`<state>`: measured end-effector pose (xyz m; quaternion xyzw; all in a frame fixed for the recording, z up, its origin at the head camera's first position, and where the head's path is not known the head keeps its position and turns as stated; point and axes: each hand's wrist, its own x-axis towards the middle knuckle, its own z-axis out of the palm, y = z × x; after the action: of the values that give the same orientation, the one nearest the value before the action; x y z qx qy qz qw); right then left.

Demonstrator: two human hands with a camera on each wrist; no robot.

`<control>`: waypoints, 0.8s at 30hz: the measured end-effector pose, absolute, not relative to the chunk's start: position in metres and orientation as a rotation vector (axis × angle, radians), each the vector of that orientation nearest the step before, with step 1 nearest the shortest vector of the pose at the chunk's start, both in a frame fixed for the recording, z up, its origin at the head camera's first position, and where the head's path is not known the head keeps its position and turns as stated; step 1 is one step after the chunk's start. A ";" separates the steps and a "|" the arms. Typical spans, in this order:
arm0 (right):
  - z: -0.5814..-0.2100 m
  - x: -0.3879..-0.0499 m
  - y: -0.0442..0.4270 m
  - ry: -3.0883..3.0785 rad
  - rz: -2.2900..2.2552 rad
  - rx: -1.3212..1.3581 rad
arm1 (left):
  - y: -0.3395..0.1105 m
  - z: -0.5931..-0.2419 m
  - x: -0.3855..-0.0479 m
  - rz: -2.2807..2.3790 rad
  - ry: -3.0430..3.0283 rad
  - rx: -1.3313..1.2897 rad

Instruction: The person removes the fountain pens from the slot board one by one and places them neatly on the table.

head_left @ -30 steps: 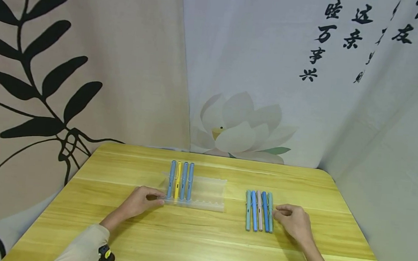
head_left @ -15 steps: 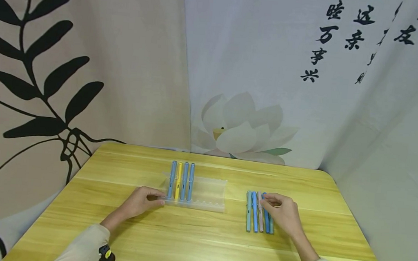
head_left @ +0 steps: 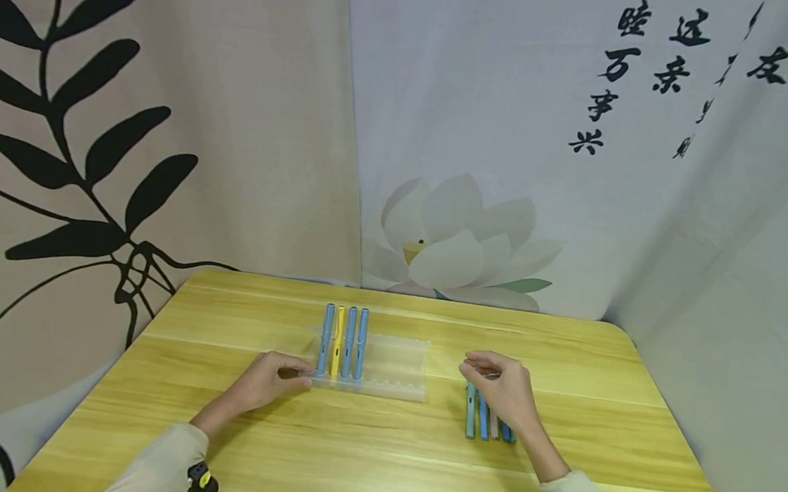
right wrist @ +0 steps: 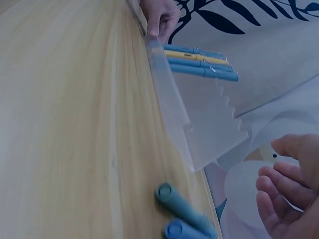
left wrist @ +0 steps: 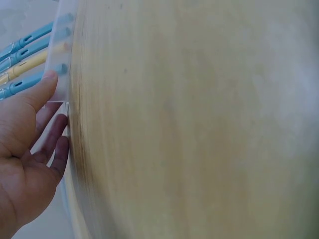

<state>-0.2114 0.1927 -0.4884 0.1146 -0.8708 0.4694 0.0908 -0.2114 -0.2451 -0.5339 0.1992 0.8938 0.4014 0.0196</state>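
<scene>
A clear plastic pen rack (head_left: 395, 363) stands on the table, holding three blue pens (head_left: 361, 344) and a yellow pen (head_left: 338, 342) at its left end. My left hand (head_left: 261, 381) pinches the rack's left front corner, thumb on the front panel in the left wrist view. Over the far ends of a row of loose pens hovers my right hand (head_left: 508, 390), fingers loosely bent and nothing between them in the right wrist view. Below it show a teal pen (head_left: 470, 416), a blue pen (head_left: 483, 421) and a mauve pen (head_left: 494, 426); others are partly hidden.
The wooden table (head_left: 377, 461) ends at a printed curtain (head_left: 473, 129) behind the rack. Vacant notches (right wrist: 230, 107) line the right part of the rack. Each wrist wears a small black camera (head_left: 201, 484).
My right hand has moved left from beside the loose pens, across them, to above their far left ends. The left hand stays on the rack, and the pens lie as before.
</scene>
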 end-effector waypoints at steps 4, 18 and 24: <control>-0.487 -0.214 0.181 -2.560 1.454 0.352 | -0.245 -0.534 -0.212 1.247 2.772 0.612; -0.484 -0.218 0.133 -2.514 1.585 0.469 | -0.246 -0.534 -0.212 1.246 2.776 0.624; -0.489 -0.219 0.112 -2.512 1.629 0.531 | -0.245 -0.534 -0.212 1.249 2.781 0.606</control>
<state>-0.2195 0.1122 -0.4890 0.1744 -0.8250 0.5351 0.0503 -0.2125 -0.2447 -0.5341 0.1949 0.8946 0.4017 0.0170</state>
